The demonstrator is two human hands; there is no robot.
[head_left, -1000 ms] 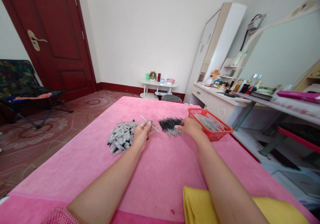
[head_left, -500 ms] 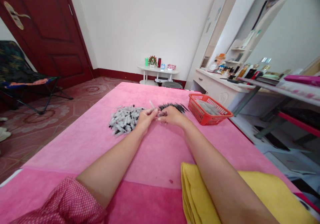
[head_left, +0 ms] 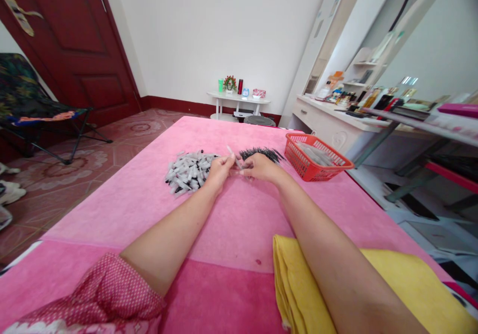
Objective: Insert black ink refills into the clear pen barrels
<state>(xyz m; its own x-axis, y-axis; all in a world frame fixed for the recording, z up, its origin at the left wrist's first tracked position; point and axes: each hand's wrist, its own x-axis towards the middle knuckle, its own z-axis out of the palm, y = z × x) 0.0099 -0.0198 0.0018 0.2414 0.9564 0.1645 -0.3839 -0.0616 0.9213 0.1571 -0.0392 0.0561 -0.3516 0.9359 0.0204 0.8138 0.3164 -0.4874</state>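
Tube (head_left: 230,151), pale and slim, sits aslant between the two hands, over the far half of the pink worktop (head_left: 112,214), around midway between its left and right edges. The left hand (head_left: 220,168) pinches it between thumb and fingers. The right hand (head_left: 260,167) is curled just beside it, fingertips drawn together near the tube's lower end; whether they grip that end or some other small piece, I cannot tell. Next to the left hand, on the side of the worktop's left edge, lies a heap (head_left: 188,171) of pale pieces with black ones among them. Behind the right hand, toward the far edge, black sticks (head_left: 266,153) lie bunched, partly hidden by it. Near the far right corner stands a red basket (head_left: 315,173), pale sticks (head_left: 316,154) inside. A folded yellow cloth (head_left: 414,279) lies by the near right corner, below the right forearm (head_left: 317,224). Beyond the far edge, a white stand (head_left: 239,97) bears a plant (head_left: 229,83), a red flask (head_left: 240,86) and a green cup (head_left: 220,84). Past the left edge are a chair (head_left: 22,90) and a door (head_left: 70,40); past the right edge, a dresser (head_left: 317,112) crowded with bottles (head_left: 369,96).
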